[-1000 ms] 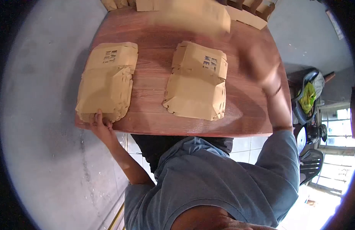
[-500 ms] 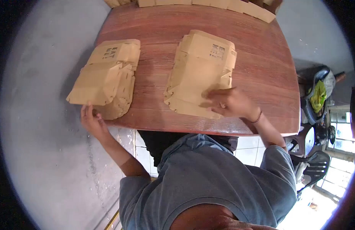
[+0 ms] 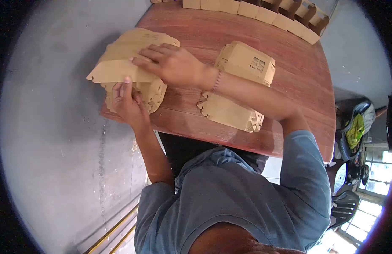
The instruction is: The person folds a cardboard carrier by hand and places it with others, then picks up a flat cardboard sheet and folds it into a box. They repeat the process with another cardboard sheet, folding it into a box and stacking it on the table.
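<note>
Two stacks of flat brown cardboard box blanks lie on the table, with dark print on their upper panels. My left hand (image 3: 129, 101) pinches the near edge of the top box blank (image 3: 115, 71) of the left stack, thumb above and fingers below, lifting that edge. My right hand (image 3: 170, 65) reaches across to the same blank, its fingers stretched out over the blank's surface. Under the raised edge, the lower blanks (image 3: 155, 94) show their notched sides. My right forearm crosses above the right stack (image 3: 230, 111) and hides its middle.
The reddish-brown wooden table (image 3: 196, 25) has a row of folded cardboard pieces (image 3: 247, 10) along its far edge. A grey wall (image 3: 56, 106) stands close on the left. Off to the right are a dark plastic chair (image 3: 346, 207) and a yellow-green bag (image 3: 355, 131).
My right hand has moved left from the right stack onto the left stack's top blank. My left hand has raised that blank's near edge. The view has shifted slightly.
</note>
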Tool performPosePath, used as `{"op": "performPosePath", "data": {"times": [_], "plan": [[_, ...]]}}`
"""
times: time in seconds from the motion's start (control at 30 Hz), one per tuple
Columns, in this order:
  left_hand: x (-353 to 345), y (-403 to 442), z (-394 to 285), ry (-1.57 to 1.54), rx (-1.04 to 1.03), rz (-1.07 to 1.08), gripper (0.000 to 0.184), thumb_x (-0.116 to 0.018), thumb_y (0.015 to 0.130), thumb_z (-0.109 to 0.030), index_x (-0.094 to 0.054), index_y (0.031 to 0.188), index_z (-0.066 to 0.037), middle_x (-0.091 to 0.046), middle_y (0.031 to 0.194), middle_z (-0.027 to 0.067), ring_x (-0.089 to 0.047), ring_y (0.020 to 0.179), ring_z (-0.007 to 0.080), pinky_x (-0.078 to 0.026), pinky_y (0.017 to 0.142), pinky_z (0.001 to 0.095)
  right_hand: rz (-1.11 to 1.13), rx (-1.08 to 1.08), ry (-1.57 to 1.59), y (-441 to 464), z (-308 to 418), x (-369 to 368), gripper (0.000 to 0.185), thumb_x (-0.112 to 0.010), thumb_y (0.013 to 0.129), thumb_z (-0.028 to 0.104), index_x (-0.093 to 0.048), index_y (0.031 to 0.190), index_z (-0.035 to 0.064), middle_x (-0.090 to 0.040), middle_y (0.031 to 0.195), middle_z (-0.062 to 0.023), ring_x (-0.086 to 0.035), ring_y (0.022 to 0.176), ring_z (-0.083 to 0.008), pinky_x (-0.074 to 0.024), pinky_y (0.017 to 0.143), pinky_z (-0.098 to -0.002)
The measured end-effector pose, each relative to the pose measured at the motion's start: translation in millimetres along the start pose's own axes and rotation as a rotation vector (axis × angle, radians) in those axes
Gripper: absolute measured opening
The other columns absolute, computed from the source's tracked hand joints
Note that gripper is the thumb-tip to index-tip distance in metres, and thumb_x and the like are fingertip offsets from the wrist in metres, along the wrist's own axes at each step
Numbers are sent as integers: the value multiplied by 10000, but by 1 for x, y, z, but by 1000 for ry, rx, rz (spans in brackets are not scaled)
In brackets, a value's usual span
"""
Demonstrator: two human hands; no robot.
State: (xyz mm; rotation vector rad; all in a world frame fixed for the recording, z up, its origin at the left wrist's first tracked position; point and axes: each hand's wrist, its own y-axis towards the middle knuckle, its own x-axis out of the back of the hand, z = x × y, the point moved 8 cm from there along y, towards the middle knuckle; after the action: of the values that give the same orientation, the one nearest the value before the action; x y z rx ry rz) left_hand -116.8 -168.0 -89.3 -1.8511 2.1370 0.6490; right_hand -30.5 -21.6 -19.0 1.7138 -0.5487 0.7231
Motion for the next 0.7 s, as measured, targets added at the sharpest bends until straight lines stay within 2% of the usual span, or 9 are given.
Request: {"op": "performPosePath", "data": {"times": [0.17,0.23,0.33,0.4,0.43,0.5,0.57,0.63,0.7], "plan": [[-40,-21,-12,5,59,268,209,-637,999,-137,-639,1146,10,-719,1040,108,-587,684,91,-476,635,243,-113,-157,254,9,-77,38,595,-679,740,4,-636,1329,82,-724,1121,-118,-710,985,-298,-581,865,-393],[-47,-32,-6,29,116,410,247,-618,1013,-152,-632,1193,16,-722,1077,126,-623,722,110,-507,692,261,-119,-355,174,-7,-125,77,558,-686,822,98,-592,1372,125,-732,1036,-180,-730,866,-358,-596,764,-453],[-60,-52,23,328,212,710,330,-667,986,-209,-623,1243,-6,-711,1088,144,-659,821,170,-535,780,316,-360,-388,84,-35,-146,168,544,-656,816,-127,-599,1346,-21,-666,1283,-219,-668,1149,-316,-561,975,-415],[-79,-81,31,728,-241,1100,498,-726,930,-290,-580,1332,-35,-653,1204,178,-636,1035,274,-520,904,402,-407,-339,-83,-67,-158,202,577,-515,790,-204,-600,1338,-47,-648,1321,-226,-636,1216,-295,-519,1042,-393],[-79,-86,42,725,-238,1096,498,-726,930,-290,-580,1332,-35,-653,1204,178,-636,1035,274,-520,904,402,-527,-223,8,-83,-160,214,530,-489,846,-174,-592,1351,-51,-650,1313,-236,-635,1216,-281,-521,1034,-397],[-86,-97,49,1048,-674,978,667,-776,863,-338,-521,1412,-59,-574,1298,186,-538,1187,354,-466,981,471,-453,-394,59,-109,-154,223,429,-473,972,-37,-564,1391,-37,-640,1334,-229,-629,1218,-292,-501,1051,-425],[-82,-92,61,1110,-663,927,716,-790,842,-351,-498,1424,-54,-542,1329,198,-519,1205,378,-455,996,481,-423,-422,95,-129,-154,217,418,-478,1000,13,-548,1410,-30,-636,1344,-223,-623,1225,-300,-484,1071,-431],[-85,-85,62,1174,-659,885,766,-805,821,-363,-475,1436,-49,-511,1360,210,-501,1224,401,-445,1011,491,-505,-533,-120,-150,-154,221,356,-593,922,-70,-688,1251,25,-746,1163,-89,-685,1116,-193,-513,986,-323],[-84,-68,45,1367,-774,570,802,-840,784,-385,-483,1405,-25,-504,1356,237,-504,1221,413,-445,1009,486,-485,-616,-103,-169,-161,222,343,-569,953,-63,-681,1265,23,-733,1199,-82,-659,1151,-176,-487,1014,-320]]}}
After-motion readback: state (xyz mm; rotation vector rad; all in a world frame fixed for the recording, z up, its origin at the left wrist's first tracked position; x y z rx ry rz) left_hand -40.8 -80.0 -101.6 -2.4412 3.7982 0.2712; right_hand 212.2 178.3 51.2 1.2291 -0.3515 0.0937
